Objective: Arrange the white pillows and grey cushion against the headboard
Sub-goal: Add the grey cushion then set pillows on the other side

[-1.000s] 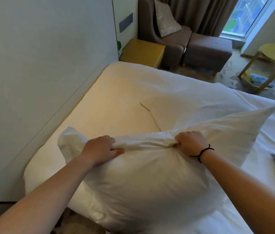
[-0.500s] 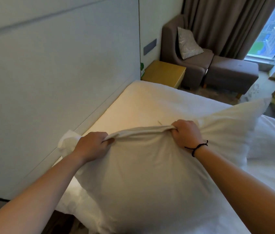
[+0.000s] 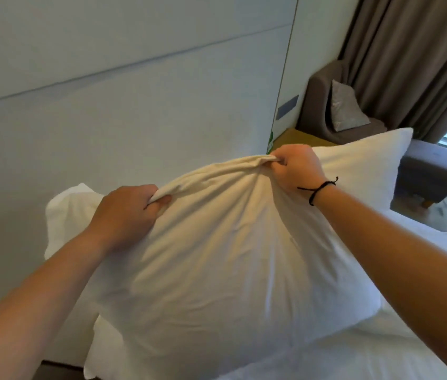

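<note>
Pillow (image 3: pixel 216 270) hanging below both hands' grip

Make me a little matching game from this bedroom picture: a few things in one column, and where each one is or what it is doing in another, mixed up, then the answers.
Things:
1. left hand
2. right hand
3. grey cushion
4. curtain

Places or states:
A. leaning in the brown armchair
B. hanging beside the window
C. grips the top edge of the white pillow, nearer the headboard
D. wears a black wristband, pinches the pillow's top edge

Pairs: 1-C, 2-D, 3-A, 4-B
</note>
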Available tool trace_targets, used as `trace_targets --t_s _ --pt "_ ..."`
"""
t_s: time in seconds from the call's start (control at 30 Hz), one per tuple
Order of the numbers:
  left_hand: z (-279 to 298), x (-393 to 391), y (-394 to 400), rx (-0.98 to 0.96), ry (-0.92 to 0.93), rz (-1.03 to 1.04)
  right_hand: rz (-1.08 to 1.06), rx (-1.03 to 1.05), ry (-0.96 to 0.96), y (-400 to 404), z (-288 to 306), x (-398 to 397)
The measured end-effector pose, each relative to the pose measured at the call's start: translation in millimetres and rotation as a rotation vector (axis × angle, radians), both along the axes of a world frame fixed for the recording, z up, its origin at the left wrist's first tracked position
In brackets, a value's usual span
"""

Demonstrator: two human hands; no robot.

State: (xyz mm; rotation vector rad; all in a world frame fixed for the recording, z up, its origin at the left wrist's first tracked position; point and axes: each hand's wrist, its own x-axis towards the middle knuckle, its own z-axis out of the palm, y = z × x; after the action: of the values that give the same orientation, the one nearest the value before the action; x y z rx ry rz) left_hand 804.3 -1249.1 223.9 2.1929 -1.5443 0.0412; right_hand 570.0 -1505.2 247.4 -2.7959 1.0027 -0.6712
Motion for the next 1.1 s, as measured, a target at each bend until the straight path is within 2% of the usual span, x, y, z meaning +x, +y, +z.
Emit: trace_targets --t_s 0.07,0.17,0.27,0.37,0.43,0.5,0.57,0.67,0.73,0.8,0.93,1.1 --pt "4.8 28.8 -13.6 -0.008 -0.022 0.022 0.020 -0.016 -0.030 -21.6 12.5 42.7" --pt "-5.1 73.4 -39.2 -0.002 0.054 0.082 0.021 0.022 -0.049 -58.9 14.0 110.9" --pt "-40.3 110.4 -70.5 0.087 -0.021 0.125 -0.125 0.075 0.041 -91.9 -16.9 174.1" --pt "-103.7 131.6 -88.1 0.364 -0.039 0.121 -0.225 0.420 0.070 -92.3 -85.0 208.2" --pt "-145.0 136.4 -81.2 0.524 0.060 0.110 -0.195 0.657 0.112 -65.4 -142.0 216.8" --pt "-175.8 137.4 -69.3 0.515 0.186 0.147 -0.231 0.770 0.152 -28.8 -194.0 216.5" --pt "-189.7 140.7 -63.4 0.457 0.235 0.188 -0.295 0.817 0.077 1.4 -223.5 215.2" --pt "-186.0 149.6 -60.4 0.414 0.350 0.204 -0.352 0.829 -0.053 21.4 -233.9 219.5" --pt "-177.1 153.8 -56.6 0.381 0.363 0.176 -0.362 0.823 -0.059 26.0 -232.1 223.4" --pt "-167.5 155.5 -53.3 0.350 0.273 0.165 -0.370 0.819 -0.050 30.6 -230.4 224.3" --pt "-140.9 156.3 -48.6 0.268 -0.064 0.197 -0.350 0.815 -0.037 37.2 -226.6 228.4" --pt "-132.2 153.6 -39.7 0.373 -0.143 0.290 -0.239 0.835 0.092 40.7 -216.9 230.3"
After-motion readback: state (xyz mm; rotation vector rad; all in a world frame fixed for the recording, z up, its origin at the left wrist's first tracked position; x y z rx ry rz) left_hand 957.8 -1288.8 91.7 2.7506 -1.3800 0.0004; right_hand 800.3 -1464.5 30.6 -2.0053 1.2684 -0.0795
